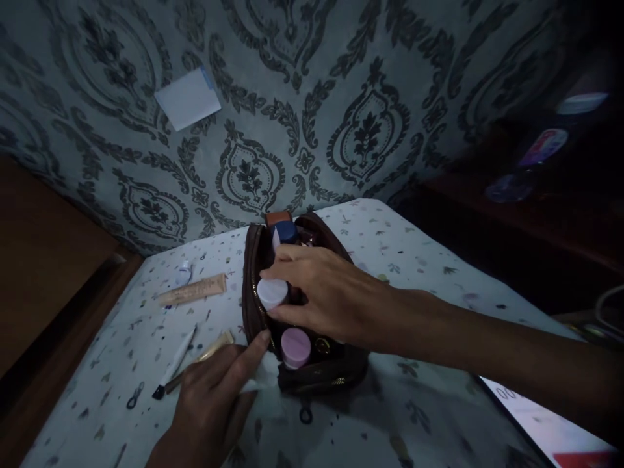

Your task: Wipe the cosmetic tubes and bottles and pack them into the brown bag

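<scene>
A dark brown zippered cosmetic bag [251, 286] lies unzipped on the patterned cloth. My right hand [322, 292] reaches in from the right, with thumb and fingers closed around a white-lidded jar [272, 294]. My left hand [219, 383] is at the bag's near left edge, its index fingertip pressed to the zippered rim; its other fingers are partly hidden. Something white, perhaps tissue [267, 373], shows beside that hand. Inside the bag are a pink-lidded jar [296, 348], a blue-capped item [285, 232] and a small gold-ringed item [322, 345].
Left of the bag lie a beige tube [192, 290], a small clear-white item [184, 272], a brush [176, 364] and a gold tube [214, 346]. A lit screen [546, 422] is at lower right. A bottle [541, 156] stands beyond; a white card [188, 99] is on the wall.
</scene>
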The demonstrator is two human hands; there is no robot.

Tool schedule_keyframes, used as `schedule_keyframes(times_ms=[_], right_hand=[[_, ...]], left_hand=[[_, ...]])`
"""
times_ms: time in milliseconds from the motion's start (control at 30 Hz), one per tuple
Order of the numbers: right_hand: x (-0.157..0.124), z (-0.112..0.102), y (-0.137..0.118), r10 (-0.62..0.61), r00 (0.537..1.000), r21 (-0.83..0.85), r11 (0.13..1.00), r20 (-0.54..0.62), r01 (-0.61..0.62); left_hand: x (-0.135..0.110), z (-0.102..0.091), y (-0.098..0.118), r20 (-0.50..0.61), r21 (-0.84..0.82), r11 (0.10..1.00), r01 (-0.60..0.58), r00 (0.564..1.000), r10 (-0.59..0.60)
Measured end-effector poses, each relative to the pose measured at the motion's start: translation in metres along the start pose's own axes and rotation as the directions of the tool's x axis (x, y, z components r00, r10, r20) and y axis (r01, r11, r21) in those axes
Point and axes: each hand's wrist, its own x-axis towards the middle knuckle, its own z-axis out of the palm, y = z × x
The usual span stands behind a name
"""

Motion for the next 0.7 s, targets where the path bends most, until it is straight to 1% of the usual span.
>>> schedule_keyframes(times_ms=[67, 233, 367, 467, 533, 567, 700], right_hand=[[-0.001, -0.002, 0.0, 0.003, 1.0, 0.044, 0.999, -0.007, -0.003], [0.001, 0.001, 0.001, 0.064, 0.995, 0.113, 0.992, -0.073, -0.056], [0.007, 0.002, 0.006, 0.035, 0.997, 0.101, 0.994, -0.071, -0.028], [0.01, -0.001, 0.007, 0.002, 0.991, 0.09, 0.996, -0.135, 0.01], [0.011, -0.003, 0.008, -0.001, 0.986, 0.078, 0.997, -0.168, 0.015], [0.011, -0.003, 0.008, -0.003, 0.988, 0.07, 0.997, -0.157, 0.014], [0.013, 0.002, 0.013, 0.024, 0.999, 0.049, 0.999, -0.047, -0.022]], left_hand=[[0.0, 0.0, 0.0, 0.005, -0.002, 1.0, 0.004, 1.0, -0.004], [0.001, -0.001, 0.003, -0.015, 0.012, 1.0, 0.019, 1.0, -0.019], [0.003, -0.002, 0.005, -0.022, 0.018, 1.0, 0.021, 1.0, -0.021], [0.002, -0.001, 0.005, -0.023, 0.036, 0.999, 0.017, 1.0, -0.016], [0.001, -0.001, 0.004, -0.014, 0.049, 0.999, 0.014, 1.0, -0.014], [0.0, -0.001, 0.004, -0.005, 0.05, 0.999, 0.012, 1.0, -0.012], [-0.003, -0.002, 0.002, 0.019, 0.046, 0.999, 0.009, 1.0, -0.01]])
